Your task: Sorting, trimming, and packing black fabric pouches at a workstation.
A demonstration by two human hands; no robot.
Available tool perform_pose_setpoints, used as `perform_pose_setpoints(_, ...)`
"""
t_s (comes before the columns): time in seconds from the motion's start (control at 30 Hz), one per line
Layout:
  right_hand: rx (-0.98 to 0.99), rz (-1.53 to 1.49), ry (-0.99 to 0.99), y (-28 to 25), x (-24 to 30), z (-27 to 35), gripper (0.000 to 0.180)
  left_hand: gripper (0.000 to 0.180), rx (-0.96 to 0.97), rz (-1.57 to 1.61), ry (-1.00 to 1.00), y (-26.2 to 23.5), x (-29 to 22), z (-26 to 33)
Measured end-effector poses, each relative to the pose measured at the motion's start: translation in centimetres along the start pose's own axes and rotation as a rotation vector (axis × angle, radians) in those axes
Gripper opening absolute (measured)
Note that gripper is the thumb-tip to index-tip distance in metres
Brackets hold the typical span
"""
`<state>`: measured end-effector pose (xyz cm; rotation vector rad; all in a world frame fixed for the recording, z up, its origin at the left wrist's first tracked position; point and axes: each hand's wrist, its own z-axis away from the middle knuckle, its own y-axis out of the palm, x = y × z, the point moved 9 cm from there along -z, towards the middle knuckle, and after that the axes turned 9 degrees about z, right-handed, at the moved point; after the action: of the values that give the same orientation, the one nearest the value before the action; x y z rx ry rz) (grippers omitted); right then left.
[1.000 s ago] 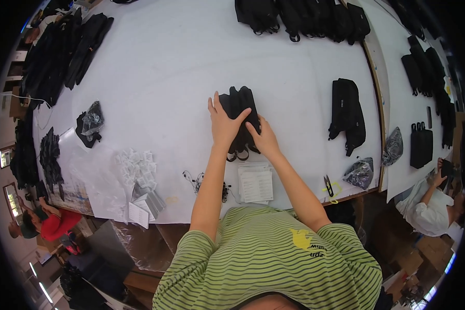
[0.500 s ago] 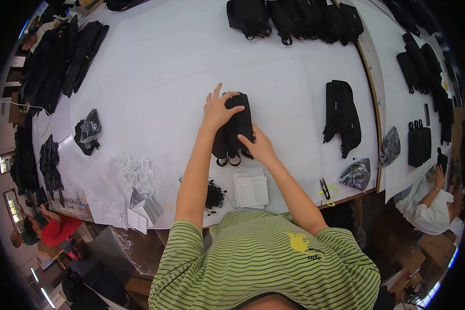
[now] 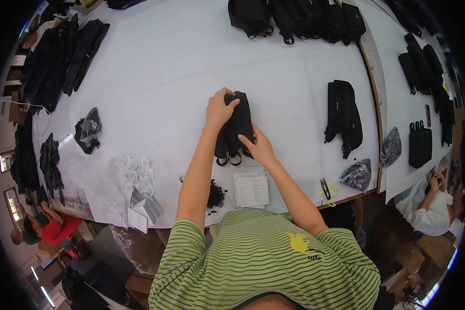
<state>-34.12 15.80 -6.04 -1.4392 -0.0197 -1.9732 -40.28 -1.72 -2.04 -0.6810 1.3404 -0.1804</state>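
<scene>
In front of me on the white table lie black fabric pouches (image 3: pixel 241 118), side by side and partly overlapping, with loops at their near end. At their far left corner my left hand (image 3: pixel 221 109) is closed, thumb and curled fingers pinching the fabric. Lower down on the right side, my right hand (image 3: pixel 260 146) grips the edge, its thumb on top and most of its fingers hidden beneath. Just nearer than the pouches is a stack of white printed cards (image 3: pixel 251 189). A tangle of black cords (image 3: pixel 215 197) lies beside my left forearm.
White tags (image 3: pixel 134 173) and a fanned pile of booklets (image 3: pixel 145 209) lie at left. Black thread snips (image 3: pixel 325 189), a plastic-wrapped bundle (image 3: pixel 357 174) and more black pouches (image 3: pixel 342 116) are at right. Several black bags (image 3: pixel 305 19) line the far edge. Co-workers sit at both sides.
My left hand's fingers, spread before, have curled in and closed on the pouches' far corner. My right hand has hardly moved. The co-worker at right has brought their hands closer in.
</scene>
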Motion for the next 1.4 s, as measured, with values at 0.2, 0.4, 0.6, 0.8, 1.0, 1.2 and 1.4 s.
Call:
perform_pose_setpoints(0.2, -0.008, -0.04, -0.045, 0.5, -1.1, -0.3, 0.064, 0.032, -0.085, -0.066, -0.133, 0.0, -0.8, 1.2)
perform_pose_setpoints(0.4, 0.072, -0.17, -0.019, 0.1, -0.4, -0.9, 0.067, 0.072, -0.263, 0.56, -0.214, -5.5, 3.5, 3.8)
perform_pose_setpoints(0.6, 0.037, -0.263, -0.035, 0.0, -0.2, -0.9, 0.067, 0.073, -0.07, 0.678, -0.482, -2.7, 6.4, 10.9)
perform_pose_setpoints(0.8, 0.064, -0.028, 0.041, -1.2, 1.3, 0.6, 0.059, 0.059, -0.246, 0.629, -0.373, -1.2, 6.3, 10.6)
perform_pose_setpoints(1.0, -0.039, 0.071, -0.077, -1.9, 2.4, 0.3, 0.053, 0.045, -0.355, 0.428, -0.293, -1.7, 5.2, 10.2)
perform_pose_setpoints(1.2, -0.015, 0.068, -0.091, -1.3, 2.3, -0.2, 0.051, 0.048, -0.396, 0.53, -0.287, -2.4, 4.5, 10.0)
perform_pose_setpoints(1.4, 0.002, -0.062, -0.255, -0.6, 1.7, -1.7, 0.054, 0.083, -0.282, 0.584, -0.329, 0.2, 2.6, 10.2)
